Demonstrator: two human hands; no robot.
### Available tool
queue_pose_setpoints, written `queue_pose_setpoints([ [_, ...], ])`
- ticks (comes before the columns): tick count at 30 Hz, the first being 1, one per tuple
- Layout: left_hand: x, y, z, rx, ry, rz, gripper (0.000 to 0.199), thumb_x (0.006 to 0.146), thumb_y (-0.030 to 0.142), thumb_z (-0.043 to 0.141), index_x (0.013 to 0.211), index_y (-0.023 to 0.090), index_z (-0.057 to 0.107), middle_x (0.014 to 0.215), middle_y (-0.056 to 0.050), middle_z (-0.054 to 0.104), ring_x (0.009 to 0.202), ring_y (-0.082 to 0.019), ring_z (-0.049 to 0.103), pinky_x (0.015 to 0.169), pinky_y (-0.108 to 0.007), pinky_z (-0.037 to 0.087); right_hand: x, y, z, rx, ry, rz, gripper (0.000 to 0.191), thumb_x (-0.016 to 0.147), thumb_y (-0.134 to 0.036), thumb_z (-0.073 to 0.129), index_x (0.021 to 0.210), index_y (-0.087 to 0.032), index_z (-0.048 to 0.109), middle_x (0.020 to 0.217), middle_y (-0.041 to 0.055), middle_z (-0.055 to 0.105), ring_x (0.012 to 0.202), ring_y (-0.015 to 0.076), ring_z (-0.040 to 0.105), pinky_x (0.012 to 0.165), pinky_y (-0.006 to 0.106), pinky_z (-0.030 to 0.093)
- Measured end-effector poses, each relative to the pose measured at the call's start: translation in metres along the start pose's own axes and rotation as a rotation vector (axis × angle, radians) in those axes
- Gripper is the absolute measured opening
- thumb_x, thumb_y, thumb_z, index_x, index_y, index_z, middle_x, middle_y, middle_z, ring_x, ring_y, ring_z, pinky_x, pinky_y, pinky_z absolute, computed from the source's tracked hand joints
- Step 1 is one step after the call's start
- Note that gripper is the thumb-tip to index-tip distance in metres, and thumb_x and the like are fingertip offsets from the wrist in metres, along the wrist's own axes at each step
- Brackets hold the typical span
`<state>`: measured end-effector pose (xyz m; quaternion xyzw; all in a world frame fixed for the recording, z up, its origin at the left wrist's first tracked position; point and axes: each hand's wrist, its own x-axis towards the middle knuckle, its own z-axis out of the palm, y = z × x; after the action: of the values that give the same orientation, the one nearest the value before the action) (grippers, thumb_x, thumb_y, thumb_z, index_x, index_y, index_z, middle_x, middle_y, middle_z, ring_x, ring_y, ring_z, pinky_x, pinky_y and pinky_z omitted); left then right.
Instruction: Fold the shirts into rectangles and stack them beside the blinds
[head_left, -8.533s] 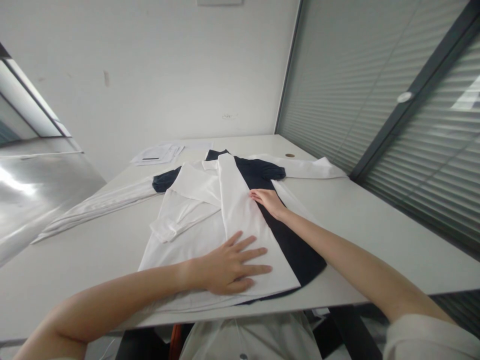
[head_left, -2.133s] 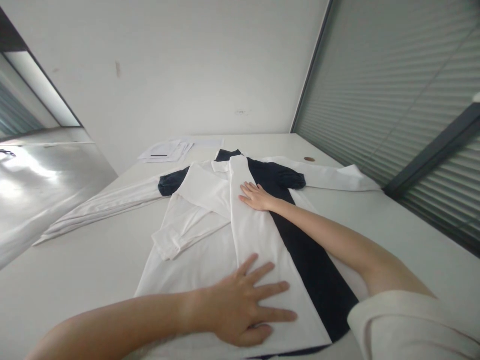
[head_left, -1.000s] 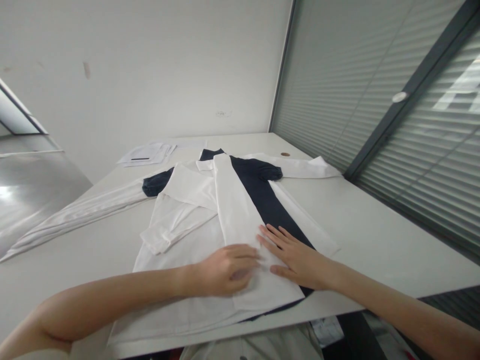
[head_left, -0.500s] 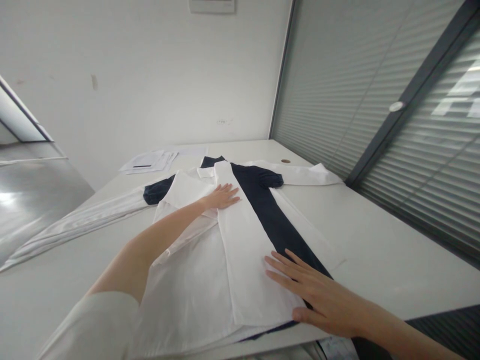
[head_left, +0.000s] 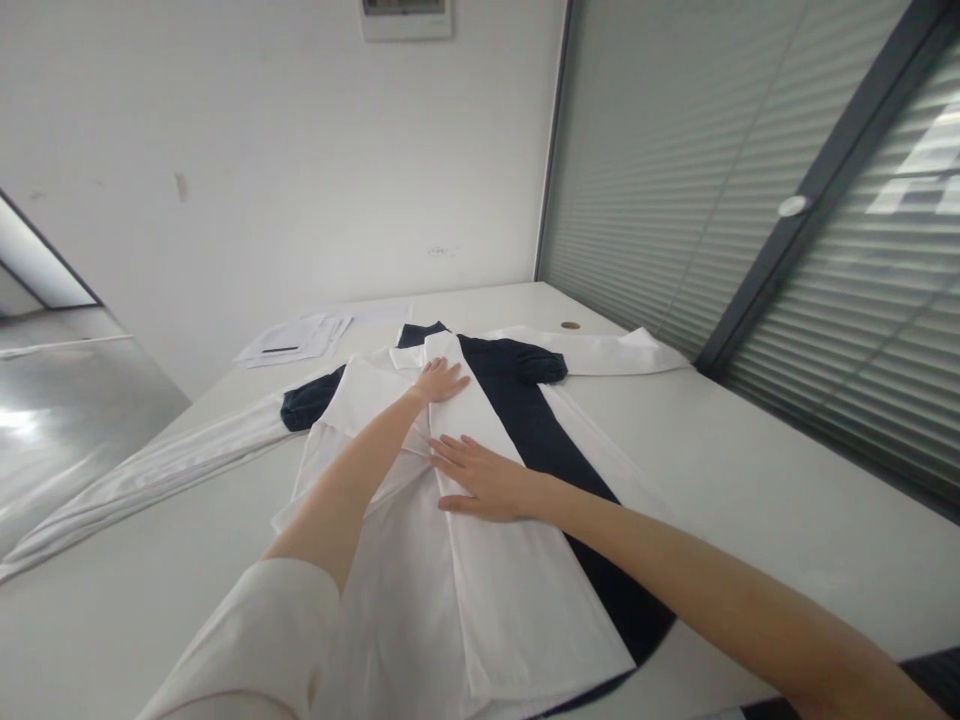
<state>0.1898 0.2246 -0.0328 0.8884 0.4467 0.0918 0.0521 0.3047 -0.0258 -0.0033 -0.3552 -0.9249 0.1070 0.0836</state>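
Note:
A white and navy shirt (head_left: 517,590) lies spread on the white table (head_left: 757,460), its collar end away from me. Its white sleeves reach out to both sides, with a navy band on the left one. My left hand (head_left: 441,381) rests flat on the white front panel near the collar, fingers stretched out. Lower on the same panel, my right hand (head_left: 480,480) also lies palm down with fingers extended. Neither hand grips the cloth. My forearms cover part of the shirt's left side and the navy strip on its right.
Loose papers (head_left: 292,340) with a dark pen-like strip lie at the far left of the table. A round hole (head_left: 571,325) is set in the tabletop at the back. A glass partition with blinds (head_left: 840,340) runs along the right; a wall (head_left: 300,160) stands behind.
My right hand has moved up and left, from the shirt's lower right edge to the middle of the white panel. My left hand stays near the collar. The view has shifted slightly.

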Motion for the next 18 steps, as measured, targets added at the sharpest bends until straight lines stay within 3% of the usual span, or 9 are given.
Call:
queue_pose_setpoints([
  [4,0.005,-0.003,0.002,-0.037,-0.024,-0.008,0.060,0.097,0.053,0.045,0.146,0.020,0.044,0.157,-0.017,0.033,0.148,-0.039,0.021,0.118,-0.052,0.014,-0.004,-0.008,0.007,-0.017,0.001,-0.077,0.088,0.096,-0.070,0.034,0.154,-0.004,0.030,0.161,0.0206,0.023,0.151,0.0316,0.012,0.122,0.053,0.006],
  [8,0.006,-0.005,0.004,-0.126,-0.028,-0.028,0.058,0.097,0.052,0.048,0.146,0.021,0.045,0.160,-0.015,0.029,0.149,-0.038,0.017,0.119,-0.053,0.010,-0.033,-0.037,0.006,0.043,-0.014,-0.136,0.082,0.097,-0.065,0.038,0.156,-0.009,0.026,0.161,0.0181,0.026,0.151,0.0285,0.015,0.122,0.052,0.003],
  [13,0.003,-0.001,0.003,-0.357,0.016,-0.093,0.054,0.093,0.046,0.060,0.139,0.019,0.053,0.160,-0.015,0.029,0.150,-0.035,0.014,0.120,-0.053,0.008,-0.068,-0.071,0.001,0.145,-0.048,-0.191,0.086,0.094,-0.061,0.050,0.158,-0.011,0.023,0.160,0.0194,0.024,0.150,0.0309,0.017,0.122,0.054,0.004],
  [16,0.000,0.007,-0.005,-0.595,0.083,-0.172,0.040,0.092,0.040,0.065,0.125,0.017,0.062,0.148,-0.013,0.048,0.141,-0.030,0.038,0.116,-0.056,0.024,-0.080,-0.081,0.000,0.167,-0.057,-0.190,0.083,0.094,-0.059,0.052,0.158,-0.013,0.024,0.160,0.0182,0.024,0.150,0.0302,0.018,0.122,0.053,0.006],
  [18,-0.004,0.012,-0.015,-0.798,0.128,-0.265,0.040,0.099,0.043,0.049,0.104,0.011,0.072,0.125,-0.011,0.066,0.118,-0.021,0.060,0.110,-0.040,0.039,-0.083,-0.083,0.000,0.151,-0.054,-0.188,0.080,0.095,-0.057,0.051,0.157,-0.013,0.026,0.160,0.0176,0.026,0.150,0.0296,0.019,0.122,0.053,0.007],
])
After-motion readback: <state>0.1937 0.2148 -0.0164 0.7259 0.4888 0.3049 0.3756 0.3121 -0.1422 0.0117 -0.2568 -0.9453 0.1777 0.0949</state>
